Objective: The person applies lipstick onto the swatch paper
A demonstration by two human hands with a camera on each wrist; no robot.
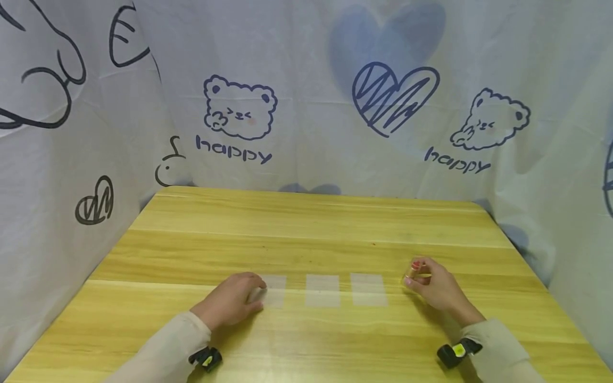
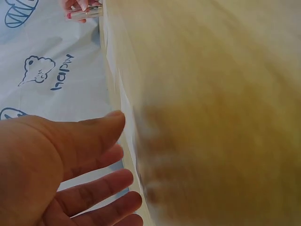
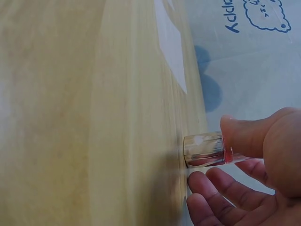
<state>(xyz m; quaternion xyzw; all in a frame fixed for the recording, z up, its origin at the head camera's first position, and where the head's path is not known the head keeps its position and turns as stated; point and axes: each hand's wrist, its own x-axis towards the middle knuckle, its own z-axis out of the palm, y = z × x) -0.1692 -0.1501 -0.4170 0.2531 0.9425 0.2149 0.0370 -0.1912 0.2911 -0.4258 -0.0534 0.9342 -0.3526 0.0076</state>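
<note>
My right hand (image 1: 433,284) pinches a small lipstick tube (image 1: 412,269) with a red top and a shiny, gold-toned body. The right wrist view shows the tube's lower end (image 3: 203,150) at the wooden surface, with the thumb above the red part. My left hand (image 1: 233,299) is low over the table at the left square of pale paper (image 1: 276,291), its fingertips covering part of it. In the left wrist view its fingers (image 2: 101,189) are loosely extended and hold nothing.
Two more pale squares, a middle one (image 1: 323,290) and a right one (image 1: 369,290), lie in a row between the hands. The wooden table (image 1: 306,223) meets a white curtain (image 1: 306,122) with drawn bears and hearts behind it.
</note>
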